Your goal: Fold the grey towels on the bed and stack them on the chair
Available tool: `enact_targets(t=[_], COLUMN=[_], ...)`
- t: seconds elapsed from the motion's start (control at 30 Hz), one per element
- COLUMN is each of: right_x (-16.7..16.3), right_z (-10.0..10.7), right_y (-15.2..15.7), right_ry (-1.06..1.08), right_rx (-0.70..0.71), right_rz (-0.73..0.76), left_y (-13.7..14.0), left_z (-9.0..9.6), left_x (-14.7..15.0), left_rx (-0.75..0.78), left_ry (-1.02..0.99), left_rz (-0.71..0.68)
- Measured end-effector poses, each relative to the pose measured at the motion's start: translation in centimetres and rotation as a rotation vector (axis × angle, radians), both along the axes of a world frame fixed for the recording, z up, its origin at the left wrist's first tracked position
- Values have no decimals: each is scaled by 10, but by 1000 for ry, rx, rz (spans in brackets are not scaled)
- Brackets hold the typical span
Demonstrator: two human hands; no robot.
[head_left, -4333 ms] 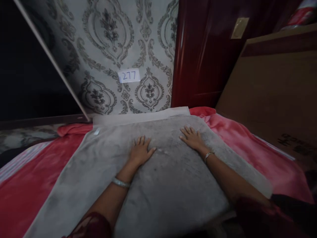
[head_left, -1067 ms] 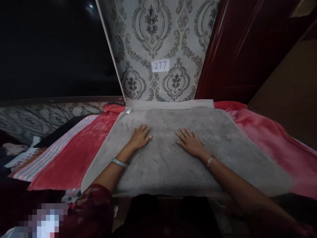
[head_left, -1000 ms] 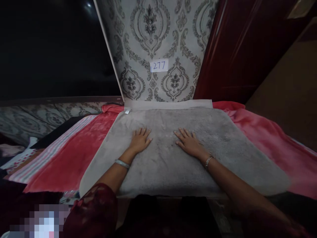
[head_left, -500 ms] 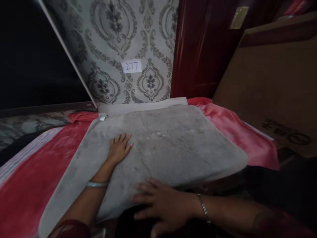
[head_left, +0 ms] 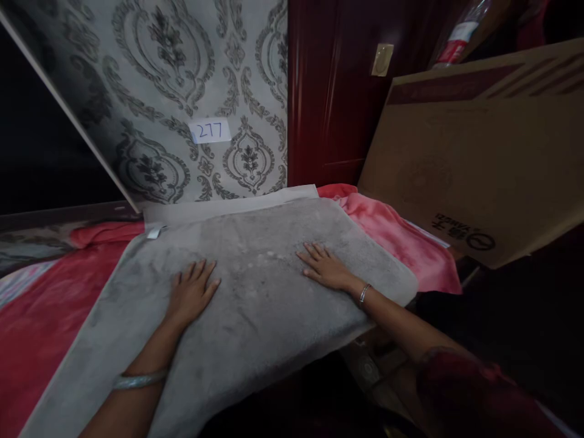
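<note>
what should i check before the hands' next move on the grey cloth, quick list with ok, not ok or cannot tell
1. Left hand flat on the grey cloth: ok, palm down, fingers spread.
2. Right hand flat too: ok, palm down, fingers spread, apart from the left.
3. Cloth free of creases: cannot tell, the darker streaks between the hands may be creases or brushed pile.
4. White tag uncovered: ok, it shows by the far left corner.
5. Cardboard box away from the hands: ok, it stands off to the right.
</note>
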State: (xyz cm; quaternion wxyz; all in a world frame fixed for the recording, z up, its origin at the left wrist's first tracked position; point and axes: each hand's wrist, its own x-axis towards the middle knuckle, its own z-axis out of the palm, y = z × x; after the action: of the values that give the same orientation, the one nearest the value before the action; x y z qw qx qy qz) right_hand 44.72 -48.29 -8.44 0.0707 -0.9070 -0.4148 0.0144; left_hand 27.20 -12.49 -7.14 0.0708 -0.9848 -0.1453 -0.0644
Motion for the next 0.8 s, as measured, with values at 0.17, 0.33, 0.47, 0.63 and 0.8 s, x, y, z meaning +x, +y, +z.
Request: enact_targets(t=[0.17,0.33,0.47,0.63,0.8], right_x=[-37,-36,10,42,30], right_z=[-4,9,14,-3,-9], right_y=[-3,-11,-30,-49,-48], right_ry=[54,121,-32,-45,-22], right_rx=[23,108,166,32,6], right_rz=[202,350,-21,-174,-111], left_y=[3,6,6,7,6], left_z=[-3,-6,-6,-6,-5], left_x=[1,3,3,3,4], left_rx=[8,5,0,-17,-19], left_ry=[-4,-38,-51,-62,-57], left_rz=[3,-6,-18,-19,-18])
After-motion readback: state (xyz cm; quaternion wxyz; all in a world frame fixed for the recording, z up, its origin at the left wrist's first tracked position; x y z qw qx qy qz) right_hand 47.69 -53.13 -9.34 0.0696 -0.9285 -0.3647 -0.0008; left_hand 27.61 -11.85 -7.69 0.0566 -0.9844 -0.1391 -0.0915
